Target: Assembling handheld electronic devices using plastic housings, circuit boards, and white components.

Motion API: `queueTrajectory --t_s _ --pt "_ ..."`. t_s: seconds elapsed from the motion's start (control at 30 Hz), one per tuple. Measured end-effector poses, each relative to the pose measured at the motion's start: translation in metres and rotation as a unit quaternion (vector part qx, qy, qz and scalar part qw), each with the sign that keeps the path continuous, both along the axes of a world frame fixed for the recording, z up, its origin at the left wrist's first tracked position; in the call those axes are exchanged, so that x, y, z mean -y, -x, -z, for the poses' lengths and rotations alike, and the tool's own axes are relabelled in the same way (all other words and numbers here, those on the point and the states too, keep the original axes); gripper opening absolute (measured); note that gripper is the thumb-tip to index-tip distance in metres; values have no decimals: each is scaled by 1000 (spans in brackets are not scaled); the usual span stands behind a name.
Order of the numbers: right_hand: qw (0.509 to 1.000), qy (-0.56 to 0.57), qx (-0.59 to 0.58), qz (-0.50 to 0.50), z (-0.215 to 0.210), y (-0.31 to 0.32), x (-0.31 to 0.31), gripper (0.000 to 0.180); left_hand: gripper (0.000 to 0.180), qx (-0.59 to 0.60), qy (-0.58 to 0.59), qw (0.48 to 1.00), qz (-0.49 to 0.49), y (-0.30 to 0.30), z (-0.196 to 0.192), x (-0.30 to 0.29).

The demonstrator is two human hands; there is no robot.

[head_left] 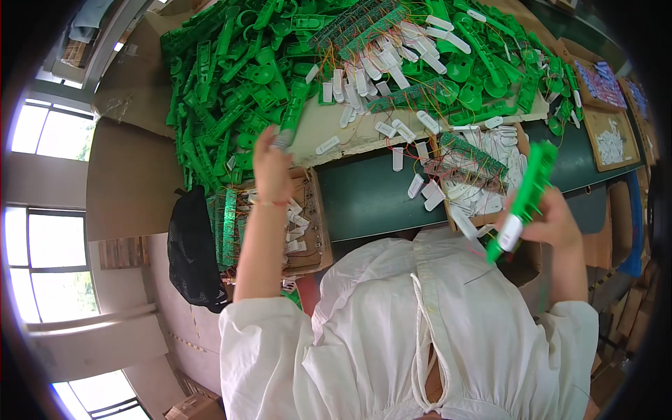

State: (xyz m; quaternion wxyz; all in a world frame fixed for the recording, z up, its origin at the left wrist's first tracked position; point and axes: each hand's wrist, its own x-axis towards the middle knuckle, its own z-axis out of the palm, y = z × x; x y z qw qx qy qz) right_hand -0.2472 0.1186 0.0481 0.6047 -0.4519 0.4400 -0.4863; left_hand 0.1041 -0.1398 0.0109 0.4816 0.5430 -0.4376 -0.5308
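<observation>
My right hand (554, 222) grips a long green plastic housing (533, 183) with ribs along its edge. A white oblong module (510, 232) sits at the lower end of this housing, and a thin wire hangs near it. My left hand (271, 171), stretched forward over the front edge of a heap of green housings (238, 77), is closed on the near end of another green housing (295, 106); blur hides its fingertips. Between the hands, white modules (397, 159) with thin red and yellow wires lie along the cardboard edge.
Green circuit board strips (364, 31) rest on the heap. Below my right hand's side stands a box of white modules (521, 140); another cardboard box (318, 231) is beneath my left forearm. A black mesh bag (192, 252) hangs at left. Trays (612, 143) stand far right.
</observation>
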Motion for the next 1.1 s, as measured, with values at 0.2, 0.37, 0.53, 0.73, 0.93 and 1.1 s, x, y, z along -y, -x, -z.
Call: queueTrajectory --t_s 0.2,0.37,0.53,0.73,0.93,1.1 --pt "986 -125 -106 -14 -7 66 -75 42 51 257 77 963 23 -84 66 114" --pt "932 -222 -267 101 27 95 -101 57 59 760 64 630 144 -72 59 112" --pt "943 -143 -233 191 37 85 -62 25 64 761 100 609 199 -92 57 112" --pt "763 0 -599 242 63 61 -3 15 58 613 348 696 134 -55 39 83" --pt "596 -71 -767 225 93 46 37 10 51 329 208 901 190 40 18 4" --pt "707 27 -640 300 80 45 29 10 81 126 60 926 352 94 4 -69"
